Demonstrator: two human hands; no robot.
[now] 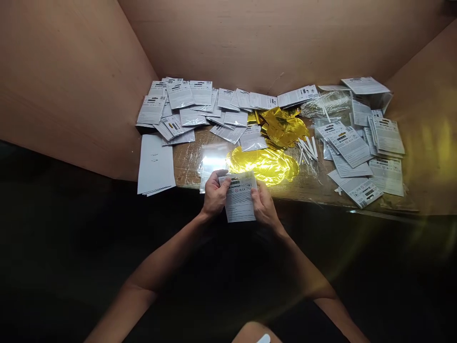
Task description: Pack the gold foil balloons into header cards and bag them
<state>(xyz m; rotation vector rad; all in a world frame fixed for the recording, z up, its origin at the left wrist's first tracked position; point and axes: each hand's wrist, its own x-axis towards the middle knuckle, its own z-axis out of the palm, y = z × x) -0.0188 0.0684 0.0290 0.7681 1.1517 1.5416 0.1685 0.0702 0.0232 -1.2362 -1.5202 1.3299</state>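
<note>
Both hands grip one printed white card (239, 197) by its side edges, fingers curled over the face; left hand (215, 194) and right hand (263, 206) narrow on it, held just above the near table edge. Card is upright-tilted toward the wearer, barcode strip at top.

Directly ahead of the hands: flat gold foil balloon (262, 165); beside the left hand's far side, clear plastic sleeve (214, 159). Farther ahead, crumpled gold foil (282, 127). Ahead right, loose white sticks (307, 150). Left of hands, stack of blank white sheets (155, 164). Further printed cards (178, 102) lie scattered in overlapping heaps ahead and to both sides, on a plastic-covered wooden table (307, 188).
</note>
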